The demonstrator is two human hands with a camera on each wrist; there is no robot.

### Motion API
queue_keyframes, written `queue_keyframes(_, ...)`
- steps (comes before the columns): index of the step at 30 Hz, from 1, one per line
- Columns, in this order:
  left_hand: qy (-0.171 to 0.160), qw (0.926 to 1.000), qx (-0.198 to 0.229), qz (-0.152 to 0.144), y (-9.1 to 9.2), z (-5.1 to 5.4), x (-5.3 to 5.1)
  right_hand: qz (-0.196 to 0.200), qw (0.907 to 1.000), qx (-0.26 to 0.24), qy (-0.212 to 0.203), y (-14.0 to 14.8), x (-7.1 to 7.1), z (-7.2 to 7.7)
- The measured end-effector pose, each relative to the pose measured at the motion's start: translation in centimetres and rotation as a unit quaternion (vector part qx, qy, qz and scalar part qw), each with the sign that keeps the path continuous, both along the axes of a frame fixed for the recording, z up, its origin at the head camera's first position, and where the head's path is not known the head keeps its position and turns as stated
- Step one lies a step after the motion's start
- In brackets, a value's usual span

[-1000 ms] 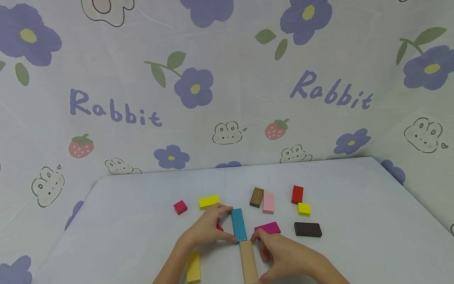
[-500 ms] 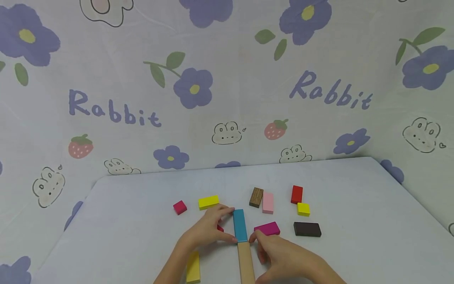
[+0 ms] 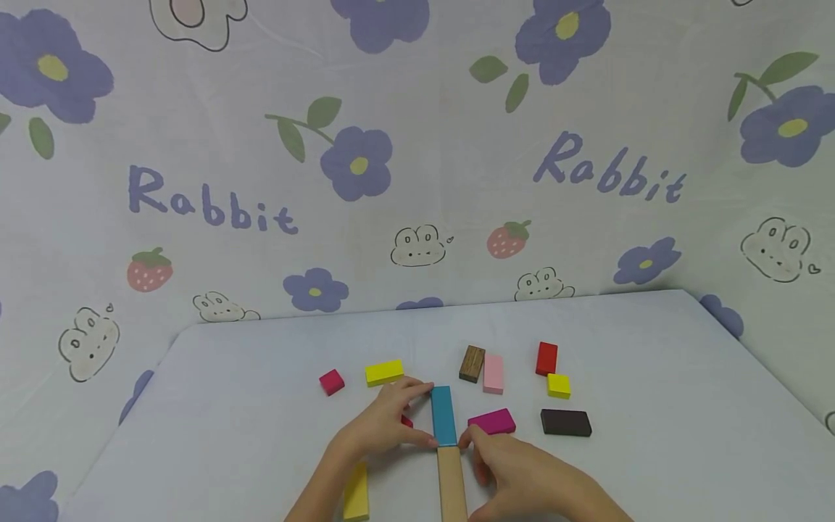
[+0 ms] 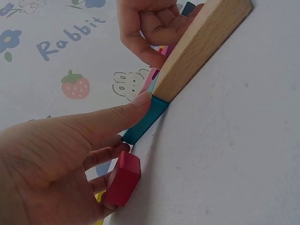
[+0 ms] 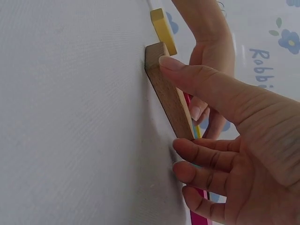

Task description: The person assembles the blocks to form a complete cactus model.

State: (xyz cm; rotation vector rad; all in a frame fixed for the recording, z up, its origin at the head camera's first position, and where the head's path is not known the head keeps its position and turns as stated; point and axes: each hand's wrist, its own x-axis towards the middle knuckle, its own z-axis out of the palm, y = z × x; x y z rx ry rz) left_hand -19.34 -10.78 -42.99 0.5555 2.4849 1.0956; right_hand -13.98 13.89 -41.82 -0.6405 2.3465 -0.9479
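A blue block (image 3: 443, 415) and a plain wooden block (image 3: 451, 484) lie end to end in one line on the white table. My left hand (image 3: 388, 417) pinches the blue block lengthwise, thumb at its near end and index finger at its far end. On the wooden block's right side, my right hand (image 3: 528, 471) holds it between the thumb near the close end and the index finger by the joint. A red block (image 4: 124, 178) stands by the left hand's lower fingers, mostly hidden in the head view. Just beyond the right index finger lies a magenta block (image 3: 492, 421).
Farther back lie yellow (image 3: 384, 373), brown (image 3: 472, 364), pink (image 3: 493, 374) and red (image 3: 546, 359) blocks. A dark block (image 3: 566, 423) is at right, and a pale yellow block (image 3: 356, 493) lies beside the left forearm. Patterned cloth (image 3: 417, 181) hangs behind the table.
The blue block has shifted slightly right and the wooden block slightly left, so their edges now line up more closely. My right hand moved a little left with the wooden block.
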Motion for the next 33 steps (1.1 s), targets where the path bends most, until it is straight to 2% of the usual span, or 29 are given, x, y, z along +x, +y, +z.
queue_keyframes(6, 0.004, 1.0000, 0.001, -0.002, 0.0, -0.2, 0.0, -0.014, 0.9994, 0.031, -0.003, -0.2, 0.3, 0.1)
queue_keyframes(14, 0.011, 0.9999, -0.003, -0.011, -0.1, -0.5, 0.1, -0.011, 0.9997, 0.009, -0.019, -0.1, 0.5, -0.1)
queue_keyframes(20, 0.023, 0.9996, -0.013, -0.005, 0.3, -0.1, 0.5, -0.011, 0.9997, 0.019, -0.011, 0.0, 0.7, 0.3)
queue_keyframes(26, 0.040, 0.9981, -0.046, 0.002, 1.0, 0.2, 1.0, -0.013, 0.9991, 0.038, 0.016, 0.7, 0.3, 1.2)
queue_keyframes(33, 0.048, 0.9969, -0.062, -0.001, 1.2, 0.1, 1.0, -0.030, 0.9974, -0.004, 0.066, 3.0, -0.5, 2.4)
